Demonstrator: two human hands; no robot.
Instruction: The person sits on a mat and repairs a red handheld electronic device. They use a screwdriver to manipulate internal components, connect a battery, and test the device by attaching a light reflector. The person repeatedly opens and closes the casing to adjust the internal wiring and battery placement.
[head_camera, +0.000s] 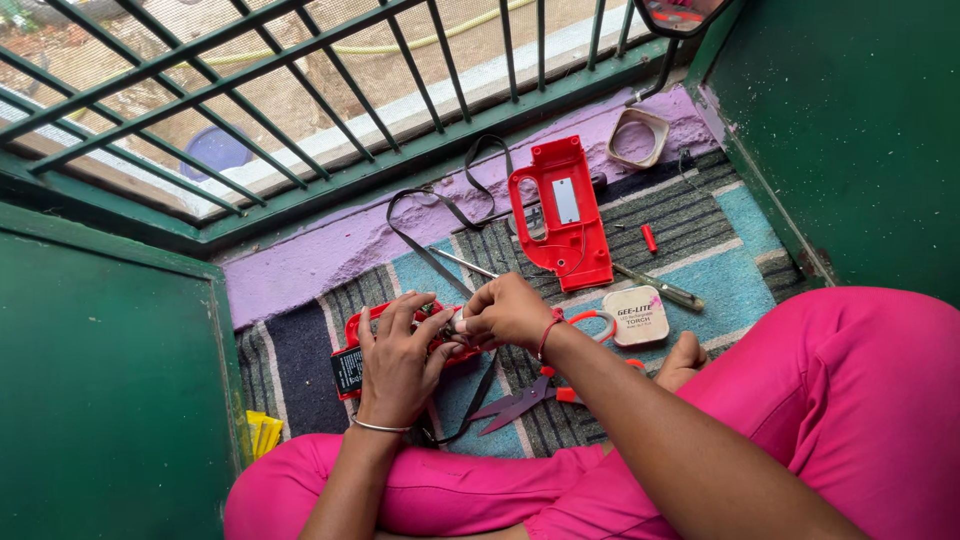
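My left hand (398, 358) lies over a red plastic torch body half (349, 362) with a black label, gripping it on the striped mat (300, 350). My right hand (508, 312) is closed on a screwdriver (462, 264) whose metal shaft sticks out to the upper left; its tip end meets the red body by my left fingers. The other red casing half (570, 232) lies open-side up farther back on the mat.
Scissors with orange handles (525, 400) lie near my right forearm. A beige square cover (640, 316), a beige square ring (639, 137), a small red piece (649, 238), a second screwdriver (660, 289) and a black strap (440, 205) sit around. Green railing and walls enclose the spot.
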